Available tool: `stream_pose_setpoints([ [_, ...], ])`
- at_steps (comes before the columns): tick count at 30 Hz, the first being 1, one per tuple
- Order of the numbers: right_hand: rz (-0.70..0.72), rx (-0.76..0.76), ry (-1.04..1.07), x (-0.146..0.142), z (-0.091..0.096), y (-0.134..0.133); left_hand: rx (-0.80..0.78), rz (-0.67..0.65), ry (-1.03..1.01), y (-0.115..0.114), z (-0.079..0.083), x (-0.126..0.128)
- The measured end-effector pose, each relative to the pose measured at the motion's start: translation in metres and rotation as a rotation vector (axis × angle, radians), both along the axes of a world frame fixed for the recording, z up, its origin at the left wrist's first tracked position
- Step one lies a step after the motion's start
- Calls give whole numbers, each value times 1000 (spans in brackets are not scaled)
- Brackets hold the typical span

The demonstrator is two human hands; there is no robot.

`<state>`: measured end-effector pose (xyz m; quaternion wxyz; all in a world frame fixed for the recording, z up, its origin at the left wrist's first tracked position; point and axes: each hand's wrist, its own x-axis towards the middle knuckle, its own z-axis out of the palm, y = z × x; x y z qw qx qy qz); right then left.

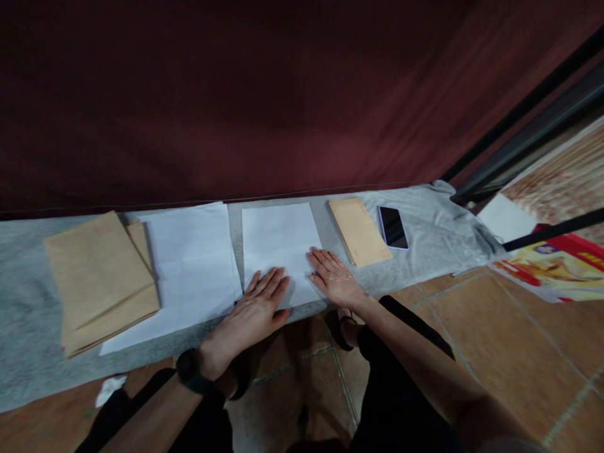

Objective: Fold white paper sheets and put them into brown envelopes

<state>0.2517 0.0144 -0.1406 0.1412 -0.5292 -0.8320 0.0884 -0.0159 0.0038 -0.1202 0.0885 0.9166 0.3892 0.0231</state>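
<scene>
A sheet of white paper [278,229] lies flat in front of me on a grey cloth. My left hand [257,308] rests open on its lower left corner, fingers stretched out and thumb apart. On the right edge of the same sheet lies my right hand [334,277], also flat and open. Just left of it is a stack of white paper [193,258], partly under several brown envelopes [104,270]. To the right sits a narrow stack of brown envelopes [361,231].
A phone [393,228] with a purple case lies right of the narrow envelopes. The grey cloth [438,233] covers a long narrow surface against a dark red curtain [264,94]. A red and yellow printed box [557,264] stands at the right, above floor tiles [509,340].
</scene>
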Motion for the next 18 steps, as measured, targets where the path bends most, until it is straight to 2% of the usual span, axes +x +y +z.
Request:
stream_pose_setpoints([
  [4,76,-49,65,13,4,6,-24,-5,3,-6,7,-8],
  [10,129,-126,179,34,15,10,-19,11,-44,-5,6,-15],
  [15,190,-212,279,47,23,8,-49,115,-235,4,14,-27],
  [18,244,-252,329,49,29,8,-161,208,-414,5,27,-32],
])
